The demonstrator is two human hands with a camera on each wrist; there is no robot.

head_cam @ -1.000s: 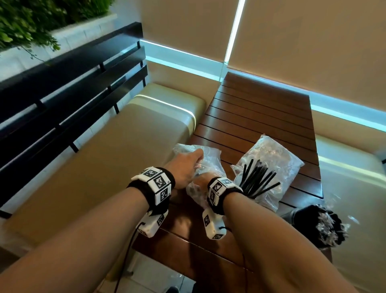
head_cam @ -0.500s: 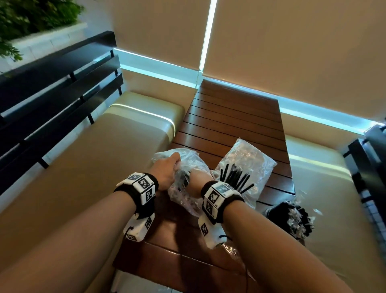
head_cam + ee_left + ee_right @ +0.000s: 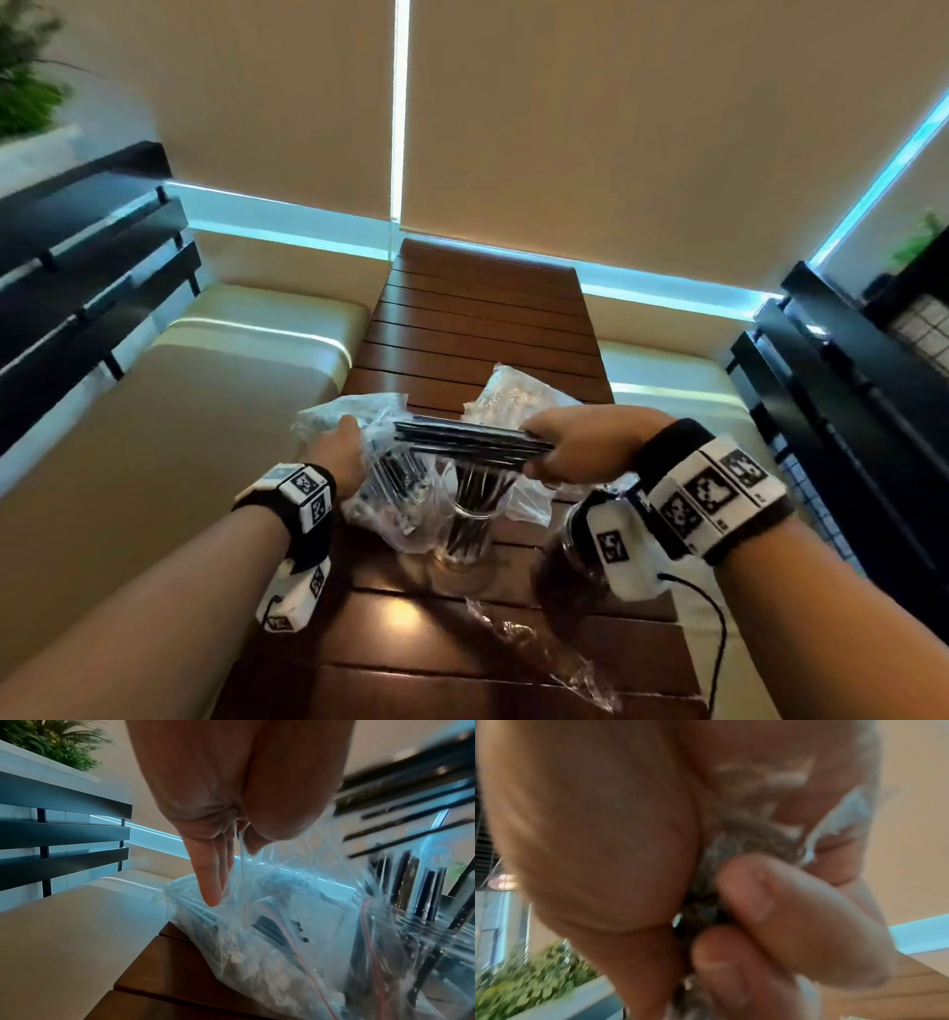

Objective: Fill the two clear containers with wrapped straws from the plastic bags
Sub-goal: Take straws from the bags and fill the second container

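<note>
Straws, black and each in a clear wrapper, in a bundle (image 3: 470, 442) gripped at one end by the right hand (image 3: 580, 444), fingers curled tight round it. It's carried level above the table, probably so it can be tipped upright into the clear glass container (image 3: 464, 534) just below, where other black straws already stand. The left hand (image 3: 336, 452) pinches a fold of the crinkled clear plastic bag (image 3: 380, 462) between thumb and fingers, index finger straight. My guess: that keeps the mouth open and stops the bag sliding. More straws lie inside it.

A second clear container (image 3: 570, 560), dark inside, stands near the right wrist, partly hidden; how full it is I can't tell. A second clear plastic bag (image 3: 513, 395) lies behind the bundle, and a loose scrap of clear film (image 3: 539, 658) nearer the table's front edge.

Everything sits on a narrow dark brown slatted wooden table (image 3: 482, 329), glossy with reflections. Cream cushioned benches (image 3: 215, 390) flank it, black slatted backrests (image 3: 87, 241) behind them. Beige roller blinds (image 3: 616, 128) cover the windows, daylight leaking along their edges. Green plants (image 3: 25, 97) at far left.
</note>
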